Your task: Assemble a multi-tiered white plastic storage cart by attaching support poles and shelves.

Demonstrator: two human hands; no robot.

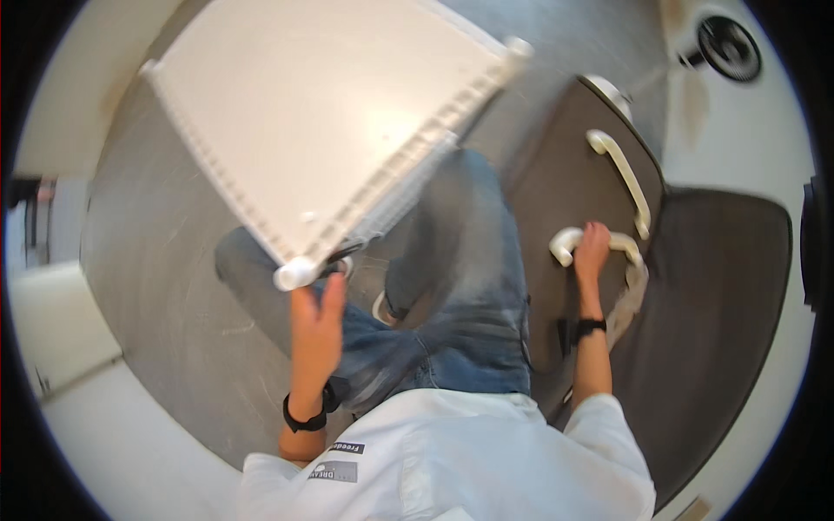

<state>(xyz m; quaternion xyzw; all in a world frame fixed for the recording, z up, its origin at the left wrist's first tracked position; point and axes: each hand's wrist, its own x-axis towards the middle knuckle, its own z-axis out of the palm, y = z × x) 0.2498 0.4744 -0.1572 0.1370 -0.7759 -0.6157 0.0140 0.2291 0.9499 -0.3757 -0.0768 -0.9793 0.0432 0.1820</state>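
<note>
A large white shelf-like panel (321,113) with slatted edges and round corner caps is tilted in front of my legs. At its near corner, just below a white round cap (297,273), my left hand (316,334) is closed on the frame; some of its fingers are hidden. A small dark piece shows beside this corner, too blurred to name. On the brown seat to my right, my right hand (592,250) is closed around a white curved handle (566,243). A second white curved handle (624,178) lies farther off on the seat.
The brown padded seat (556,182) has a dark backrest (721,278) at the right. Crumpled translucent plastic (630,304) lies by my right wrist. A black fan (728,49) stands at the far right. Grey floor (156,260) spreads to the left, beside a white cabinet (65,326).
</note>
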